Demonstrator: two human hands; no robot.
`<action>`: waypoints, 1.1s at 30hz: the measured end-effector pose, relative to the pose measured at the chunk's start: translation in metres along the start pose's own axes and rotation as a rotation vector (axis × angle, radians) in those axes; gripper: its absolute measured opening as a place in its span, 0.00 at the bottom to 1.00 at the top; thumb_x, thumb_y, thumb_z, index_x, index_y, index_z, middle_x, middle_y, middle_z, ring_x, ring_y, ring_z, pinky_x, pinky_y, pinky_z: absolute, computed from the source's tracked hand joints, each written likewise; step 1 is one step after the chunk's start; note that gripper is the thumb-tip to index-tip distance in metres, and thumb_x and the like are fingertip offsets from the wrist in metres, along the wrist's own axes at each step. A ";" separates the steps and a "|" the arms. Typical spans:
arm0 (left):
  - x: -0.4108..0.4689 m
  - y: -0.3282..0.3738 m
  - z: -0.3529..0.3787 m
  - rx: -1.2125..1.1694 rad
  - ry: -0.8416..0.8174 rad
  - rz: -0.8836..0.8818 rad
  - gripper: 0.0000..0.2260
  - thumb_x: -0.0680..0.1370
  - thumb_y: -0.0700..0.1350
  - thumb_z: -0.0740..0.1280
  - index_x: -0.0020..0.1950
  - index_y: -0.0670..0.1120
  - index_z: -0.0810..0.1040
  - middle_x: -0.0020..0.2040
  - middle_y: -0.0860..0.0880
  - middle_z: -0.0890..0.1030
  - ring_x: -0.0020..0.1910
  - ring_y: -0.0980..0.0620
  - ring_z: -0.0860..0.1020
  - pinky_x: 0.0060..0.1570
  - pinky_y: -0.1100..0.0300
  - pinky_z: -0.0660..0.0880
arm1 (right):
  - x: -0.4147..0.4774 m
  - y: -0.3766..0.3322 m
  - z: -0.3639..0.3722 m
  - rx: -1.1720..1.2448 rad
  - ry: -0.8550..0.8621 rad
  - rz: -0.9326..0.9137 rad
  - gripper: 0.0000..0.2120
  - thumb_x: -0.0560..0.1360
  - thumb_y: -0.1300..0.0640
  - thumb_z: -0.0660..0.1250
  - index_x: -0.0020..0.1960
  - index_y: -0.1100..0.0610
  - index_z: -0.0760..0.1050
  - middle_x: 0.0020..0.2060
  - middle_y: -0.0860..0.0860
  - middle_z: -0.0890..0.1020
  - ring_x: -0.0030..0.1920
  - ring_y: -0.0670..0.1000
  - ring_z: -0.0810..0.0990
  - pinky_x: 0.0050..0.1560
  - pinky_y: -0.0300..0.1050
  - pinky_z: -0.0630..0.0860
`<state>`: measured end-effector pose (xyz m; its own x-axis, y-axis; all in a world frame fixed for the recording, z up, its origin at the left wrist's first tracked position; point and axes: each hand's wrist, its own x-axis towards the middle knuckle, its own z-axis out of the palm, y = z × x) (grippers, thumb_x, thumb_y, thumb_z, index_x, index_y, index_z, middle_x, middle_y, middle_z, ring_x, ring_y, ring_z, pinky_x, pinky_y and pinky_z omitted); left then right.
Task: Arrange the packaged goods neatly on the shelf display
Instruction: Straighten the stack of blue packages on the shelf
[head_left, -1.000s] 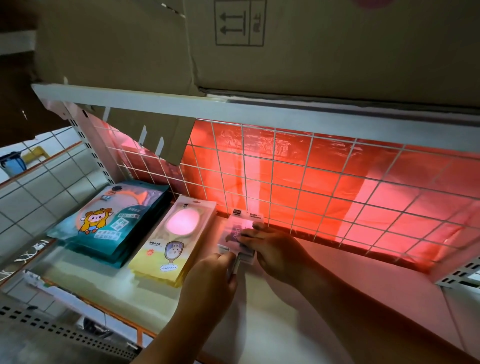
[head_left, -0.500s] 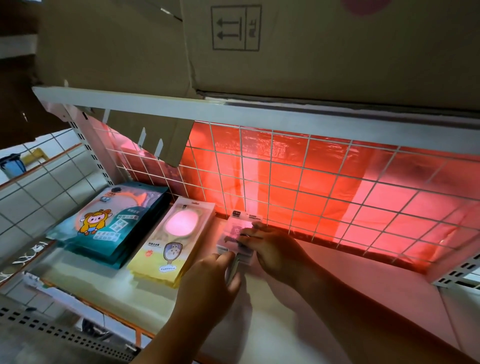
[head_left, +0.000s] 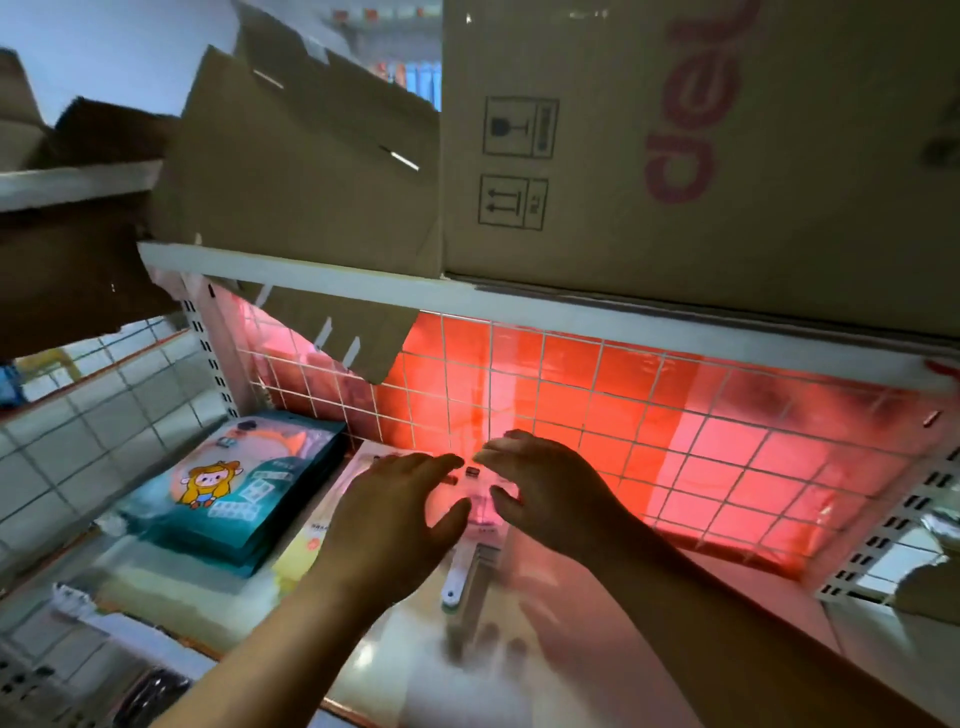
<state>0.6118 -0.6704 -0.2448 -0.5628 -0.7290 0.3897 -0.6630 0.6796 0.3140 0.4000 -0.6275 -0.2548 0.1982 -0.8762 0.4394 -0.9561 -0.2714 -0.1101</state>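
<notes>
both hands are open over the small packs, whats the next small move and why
Probably lower both hands and press the small packs square beside the yellow pack. The left hand and right hand are open on either side of them, gripping nothing, and the packs lie near the back grid. Blur hides whether their edges line up.

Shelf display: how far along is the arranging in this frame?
Done: the teal stack and the yellow pack beside it lie flat at the left of the shelf. In hand: the left hand and right hand, fingers spread, frame the small pink packs by the back grid; contact is unclear. Left: probably squaring that pile; further stock isn't visible.
</notes>
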 end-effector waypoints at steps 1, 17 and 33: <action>0.005 0.001 -0.012 -0.036 0.019 0.046 0.22 0.76 0.60 0.67 0.70 0.58 0.77 0.64 0.56 0.81 0.61 0.52 0.78 0.60 0.59 0.72 | 0.002 -0.007 -0.010 -0.019 0.019 0.011 0.20 0.73 0.50 0.67 0.65 0.51 0.78 0.58 0.49 0.83 0.59 0.53 0.79 0.56 0.48 0.79; 0.054 0.130 -0.137 -0.398 0.255 0.716 0.26 0.75 0.60 0.65 0.71 0.53 0.75 0.64 0.54 0.80 0.62 0.49 0.77 0.62 0.57 0.71 | -0.046 -0.087 -0.236 -0.348 0.289 0.271 0.26 0.71 0.50 0.64 0.67 0.56 0.77 0.64 0.52 0.80 0.65 0.53 0.77 0.66 0.48 0.73; -0.021 0.391 -0.143 -0.691 0.146 0.978 0.24 0.76 0.51 0.74 0.72 0.54 0.75 0.66 0.56 0.77 0.60 0.59 0.76 0.53 0.65 0.79 | -0.308 -0.113 -0.427 -0.593 0.409 0.724 0.21 0.78 0.50 0.62 0.71 0.50 0.74 0.69 0.45 0.76 0.70 0.42 0.70 0.71 0.39 0.64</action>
<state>0.4349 -0.3773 -0.0061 -0.5887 0.1042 0.8016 0.4417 0.8720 0.2110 0.3545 -0.1570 0.0034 -0.4528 -0.5181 0.7256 -0.7917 0.6079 -0.0600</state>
